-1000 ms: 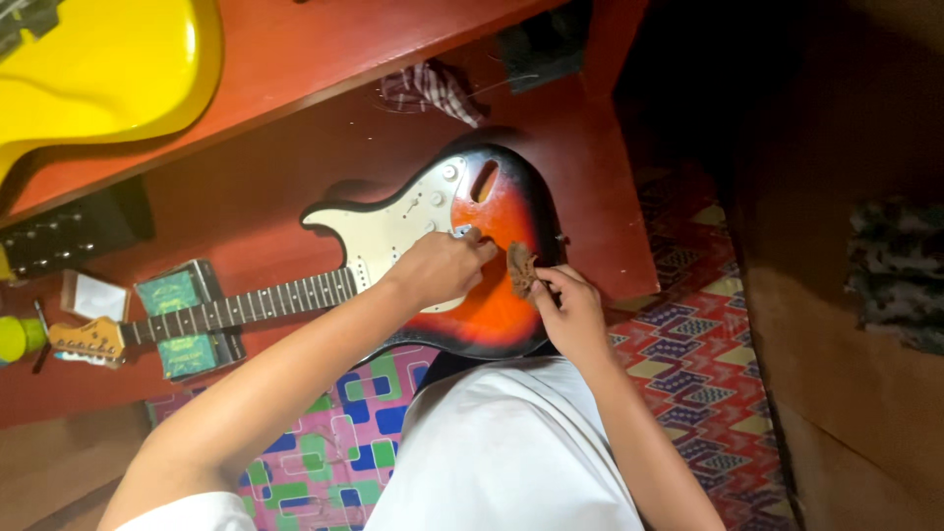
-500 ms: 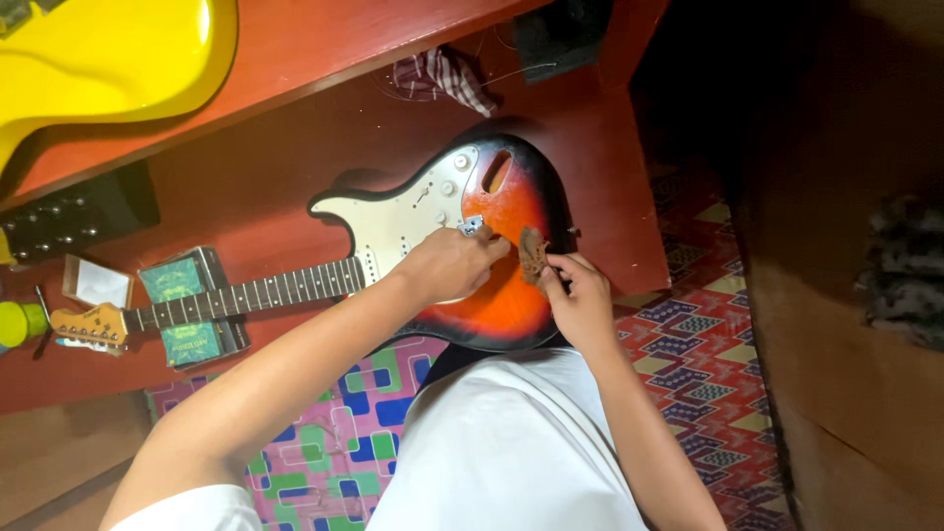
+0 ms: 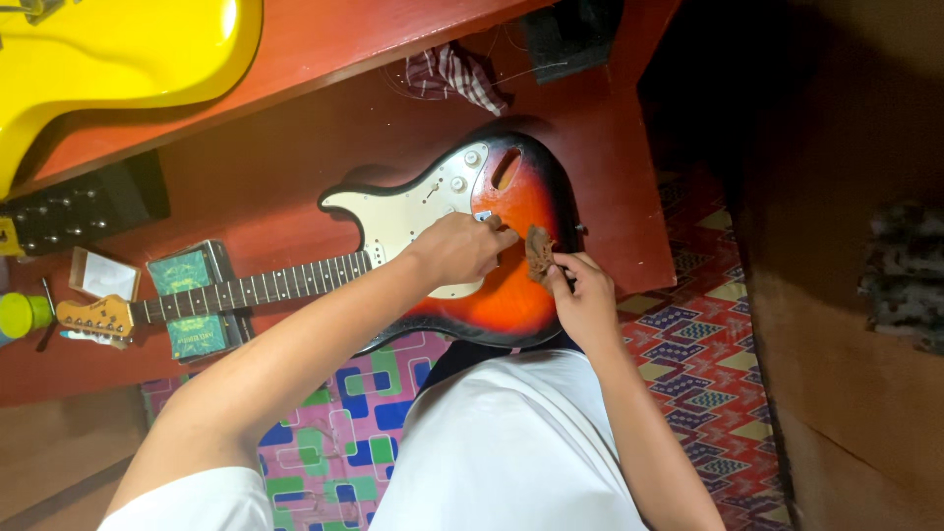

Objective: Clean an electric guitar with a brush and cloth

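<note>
While left hand (image 3: 462,248) steadies guitar (image 3: 511,285) | right hand (image 3: 582,295) pinches brown cloth (image 3: 539,252)

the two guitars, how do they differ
The sunburst guitar is red-orange with a dark edge and a white pickguard; the yellow guitar is plain glossy yellow. The sunburst one lies whole on the lower red bench under both hands; the yellow one sits on the upper shelf, mostly cut off. Both are solid-bodied.
</note>
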